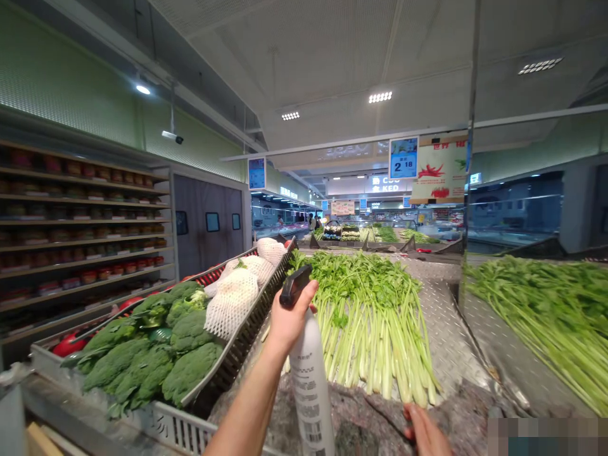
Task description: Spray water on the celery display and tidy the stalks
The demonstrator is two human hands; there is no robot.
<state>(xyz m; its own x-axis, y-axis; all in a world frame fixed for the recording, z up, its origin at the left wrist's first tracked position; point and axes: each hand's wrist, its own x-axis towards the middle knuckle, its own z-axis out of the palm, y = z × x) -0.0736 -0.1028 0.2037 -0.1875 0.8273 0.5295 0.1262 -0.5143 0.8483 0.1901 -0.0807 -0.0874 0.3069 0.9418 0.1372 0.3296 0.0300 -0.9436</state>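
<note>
My left hand (287,320) is closed round the neck of a white spray bottle (311,380), just under its black trigger head (294,285). The bottle stands upright, in front of a pile of celery bunches (370,316) lying on a metal diamond-plate counter (439,316). My right hand (427,434) is low at the frame's bottom edge. Its fingers lie flat on a damp grey cloth (365,411) below the celery stalks, and it holds nothing.
A slanted black crate (247,335) to the left holds broccoli (142,361) and white produce in foam nets (235,297). A mirror panel (536,304) on the right reflects greens. Shelves of jars (80,221) line the left wall. A price sign (403,158) hangs overhead.
</note>
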